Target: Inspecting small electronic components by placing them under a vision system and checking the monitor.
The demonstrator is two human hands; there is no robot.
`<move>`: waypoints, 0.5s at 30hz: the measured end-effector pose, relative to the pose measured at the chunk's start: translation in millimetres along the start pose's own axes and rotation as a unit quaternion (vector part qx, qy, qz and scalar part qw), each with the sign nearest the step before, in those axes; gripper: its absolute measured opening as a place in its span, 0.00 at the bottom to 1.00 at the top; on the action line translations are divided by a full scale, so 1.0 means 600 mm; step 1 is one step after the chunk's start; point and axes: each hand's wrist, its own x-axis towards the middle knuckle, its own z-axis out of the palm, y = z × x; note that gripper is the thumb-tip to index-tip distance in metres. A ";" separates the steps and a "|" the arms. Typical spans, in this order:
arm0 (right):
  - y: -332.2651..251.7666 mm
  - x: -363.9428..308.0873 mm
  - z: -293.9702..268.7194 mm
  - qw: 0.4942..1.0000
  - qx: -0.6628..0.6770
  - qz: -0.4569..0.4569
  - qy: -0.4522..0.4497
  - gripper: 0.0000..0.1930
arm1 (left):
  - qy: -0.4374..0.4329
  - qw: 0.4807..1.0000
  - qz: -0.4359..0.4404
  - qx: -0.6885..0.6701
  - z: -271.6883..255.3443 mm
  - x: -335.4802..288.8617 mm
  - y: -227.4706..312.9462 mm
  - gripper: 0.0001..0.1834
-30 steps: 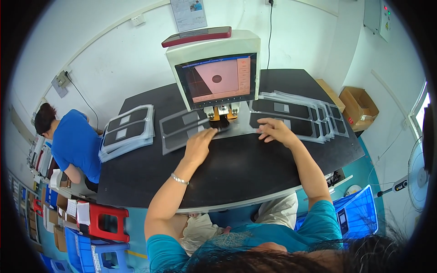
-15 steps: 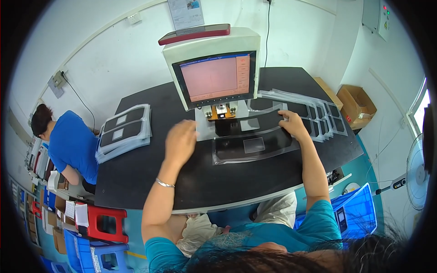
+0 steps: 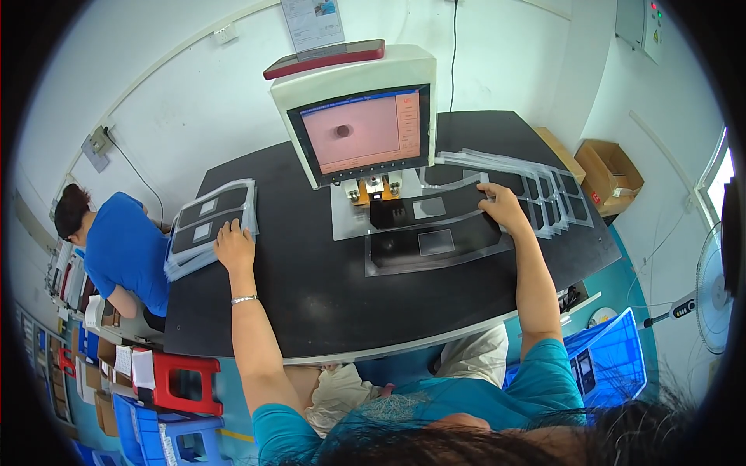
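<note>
A black film sheet with clear borders and small rectangular windows lies on the dark table, its far part under the orange-and-metal head of a screen machine. My right hand pinches the sheet's right edge between thumb and fingers. On the left, my left hand is open, fingers stretched over the near right edge of a stack of similar film sheets. Whether its fingertips press on the stack is hard to tell.
The machine's monitor stands at the back, a red-framed flat device on top. More film sheets fan out at the right. A co-worker in blue bends beyond the table's left end. Cardboard box, fan and blue crate stand right.
My left hand has moved left from beside the machine to the left stack, its fingers now extended. A dark round spot has appeared on the screen. My right hand stays at the sheet's edge.
</note>
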 end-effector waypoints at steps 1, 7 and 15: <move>-0.005 -0.001 0.001 1.000 0.002 0.007 -0.004 0.25 | -0.014 1.000 -0.012 -0.005 -0.003 0.002 -0.004 0.22; 0.005 0.000 -0.006 0.999 0.036 0.013 -0.025 0.26 | -0.002 1.000 -0.007 0.006 -0.019 -0.006 0.014 0.25; 0.020 0.008 0.003 0.995 0.095 0.011 -0.027 0.26 | -0.010 1.000 -0.018 0.009 -0.004 -0.005 -0.003 0.27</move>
